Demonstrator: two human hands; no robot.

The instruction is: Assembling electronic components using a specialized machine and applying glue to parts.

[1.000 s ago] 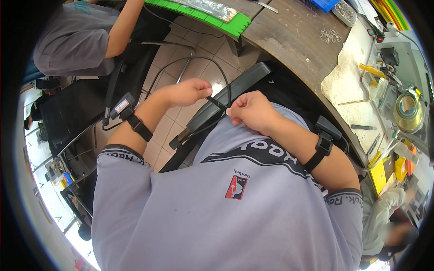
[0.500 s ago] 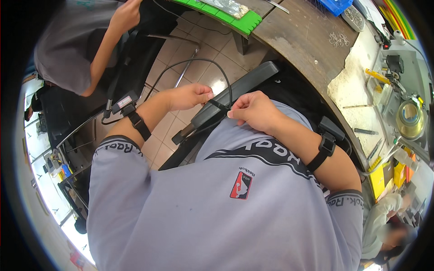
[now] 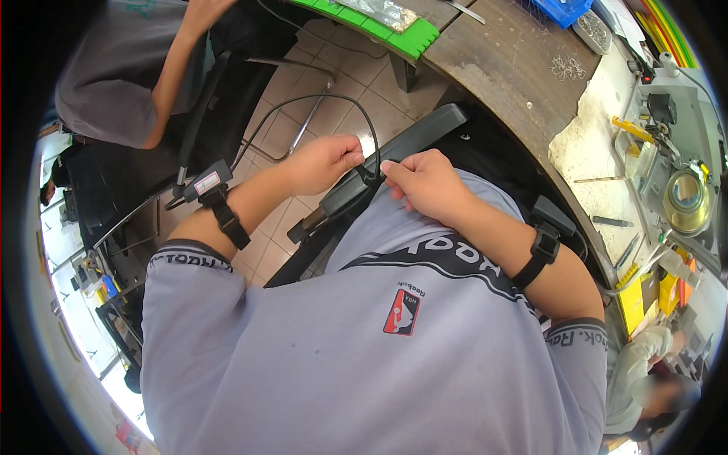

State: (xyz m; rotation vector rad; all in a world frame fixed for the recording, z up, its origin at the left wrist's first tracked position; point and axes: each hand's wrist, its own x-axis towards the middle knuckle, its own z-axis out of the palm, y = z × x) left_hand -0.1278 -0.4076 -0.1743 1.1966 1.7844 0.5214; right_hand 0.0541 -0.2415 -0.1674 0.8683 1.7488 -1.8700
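Above the chair's black armrest [image 3: 428, 129], my two hands are close together around a thin black strap [image 3: 368, 177]. My left hand [image 3: 330, 163] is closed, thumb pressed to the curled forefinger, at the strap's left side. My right hand [image 3: 428, 182] pinches with thumb and forefinger at its right side; the fingers partly hide the strap. A black cable [image 3: 334, 97] arches from the black device [image 3: 208, 182] on my left forearm and comes down between the hands. Another black device [image 3: 555, 218] is strapped to my right forearm.
A brown workbench [image 3: 500, 83] runs along the front right, with a green mat [image 3: 379, 30], small wire pieces [image 3: 567, 68] and a tape roll [image 3: 687, 191]. A person in a grey shirt [image 3: 114, 83] sits front left, beside a metal chair frame [image 3: 311, 114]. Another person is at lower right.
My hands have drawn closer together and the strap between them shows less. My left hand has curled tighter. The cable loop has shifted slightly left.
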